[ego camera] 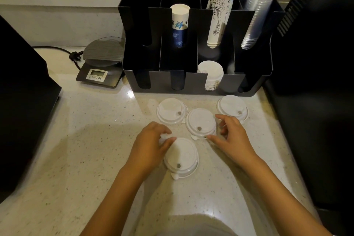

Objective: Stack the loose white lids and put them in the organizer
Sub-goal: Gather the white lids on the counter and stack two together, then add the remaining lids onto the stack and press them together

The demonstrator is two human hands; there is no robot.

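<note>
Several loose white lids lie on the speckled counter in front of the black organizer. The nearest lid has my left hand at its left edge, thumb and fingers spread and touching it. The middle lid has my right hand curled around its right rim, thumb at its front edge. Two more lids rest farther back, one on the left and one on the right. A stack of white lids stands in the organizer's front row, third slot from the left.
The organizer's back row holds a blue-printed paper cup stack, a taller white cup stack and clear plastic cups. A digital scale with a cord sits to the left. Black machines flank the counter on both sides.
</note>
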